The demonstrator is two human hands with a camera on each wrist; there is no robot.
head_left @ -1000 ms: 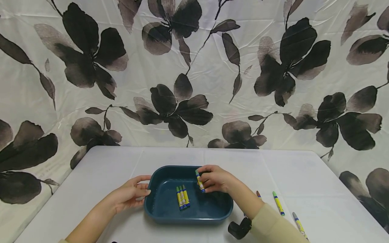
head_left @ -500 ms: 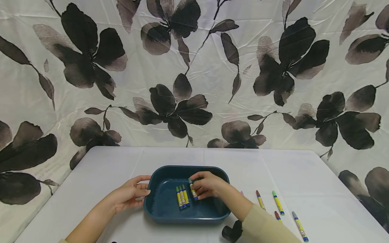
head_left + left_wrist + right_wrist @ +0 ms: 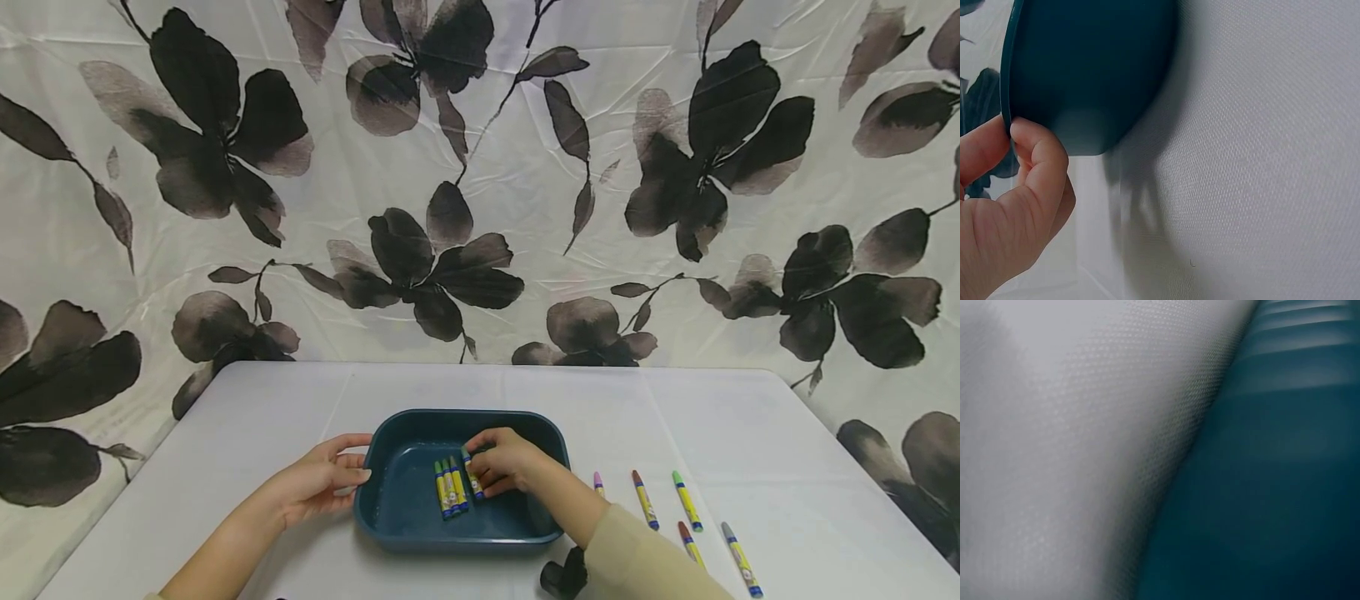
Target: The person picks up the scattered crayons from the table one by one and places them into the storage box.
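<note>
A dark teal rectangular tub (image 3: 420, 537) stands on the white table. My left hand (image 3: 322, 477) pinches its left rim between thumb and fingers, as the left wrist view shows with the hand (image 3: 1019, 200) at the tub's wall (image 3: 1091, 62). Inside the tub, three yellow-wrapped crayons (image 3: 451, 488) with green and brownish tips lie side by side. Just right of them my right hand (image 3: 508, 463) holds a green-tipped crayon (image 3: 474, 477) low over the tub's floor; whether it touches the floor I cannot tell. The right wrist view holds only cloth and the tub's outer wall (image 3: 1272, 487).
Several loose crayons lie right of the tub: a pink-tipped one (image 3: 598, 483), a brown-tipped one (image 3: 645, 500), a light green one (image 3: 687, 502), a red-brown one (image 3: 691, 546) and a grey one (image 3: 742, 560). A black device (image 3: 564, 575) sits at the right wrist. Floral cloth (image 3: 525, 208) hangs behind.
My right hand has moved left and down into the tub, bringing the held crayon beside the other three. My left hand stays on the rim.
</note>
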